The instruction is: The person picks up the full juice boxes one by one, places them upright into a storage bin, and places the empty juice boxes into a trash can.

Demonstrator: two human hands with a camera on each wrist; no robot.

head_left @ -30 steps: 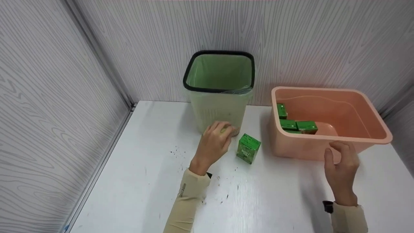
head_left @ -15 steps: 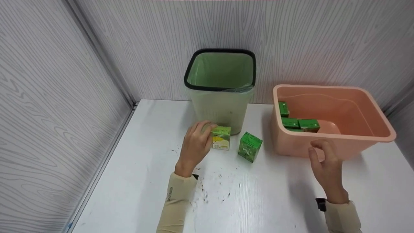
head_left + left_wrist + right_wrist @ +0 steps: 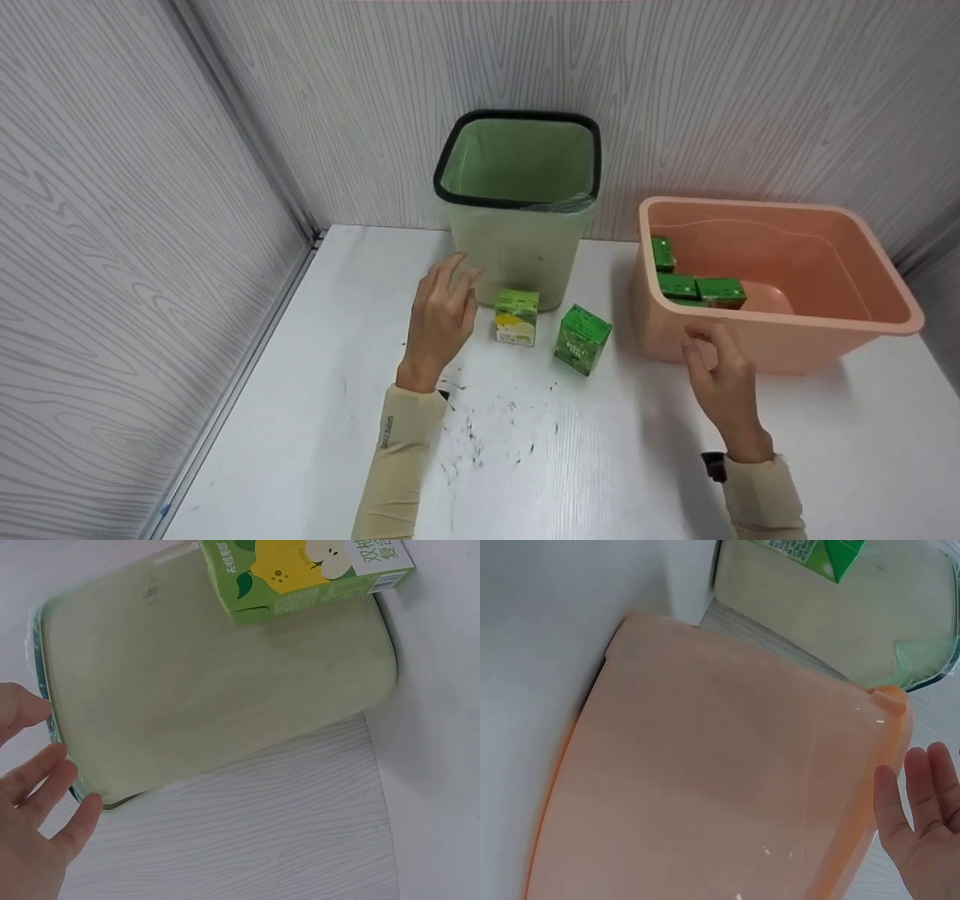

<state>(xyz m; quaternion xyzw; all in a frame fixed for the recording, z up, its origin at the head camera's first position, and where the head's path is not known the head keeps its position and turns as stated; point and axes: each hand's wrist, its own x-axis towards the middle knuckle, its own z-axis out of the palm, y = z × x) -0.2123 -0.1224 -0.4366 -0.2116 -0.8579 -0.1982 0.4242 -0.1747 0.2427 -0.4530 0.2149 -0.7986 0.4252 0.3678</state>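
A light green juice carton with a lemon and apple picture [image 3: 516, 318] stands on the table, against the front of the waste bin [image 3: 525, 247] in the head view. My left hand [image 3: 439, 322] is just left of it, fingers loosely bent and holding nothing. In the left wrist view the carton's lemon side shows near the top. A darker green carton [image 3: 583, 341] stands slightly turned to the right. My right hand [image 3: 724, 386] hovers before the pink tub [image 3: 795, 352], its fingers relaxed with nothing in them.
Several green cartons [image 3: 720, 292] lie in the left end of the tub. Small dark specks [image 3: 472, 439] are scattered over the white table [image 3: 600, 480]. A wood-grain wall [image 3: 360, 112] rises behind, with another wall [image 3: 112, 262] along the left.
My left hand has let go of the lemon-and-apple carton and moved left, leaving it standing beside the darker carton. The right hand has moved left along the tub's front.
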